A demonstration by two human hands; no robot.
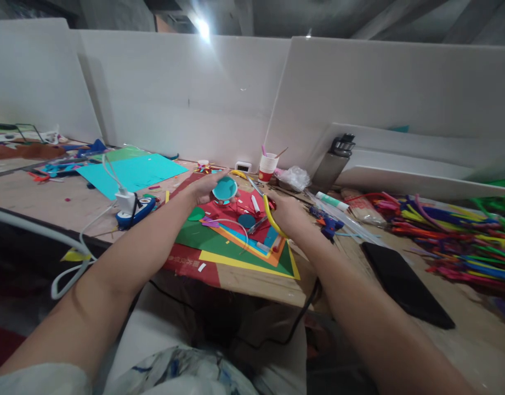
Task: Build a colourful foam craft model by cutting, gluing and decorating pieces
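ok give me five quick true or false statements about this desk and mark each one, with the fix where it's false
1. The left hand holds a round turquoise-faced piece. True.
2. The right hand holds nothing. False: it holds a curved yellow handle.
3. The white-and-red cup stands upright with thin sticks in it. True.
4. The black phone lies to the left of both arms. False: it lies to their right.
5. The multicoloured strips lie on the right side of the table. True.
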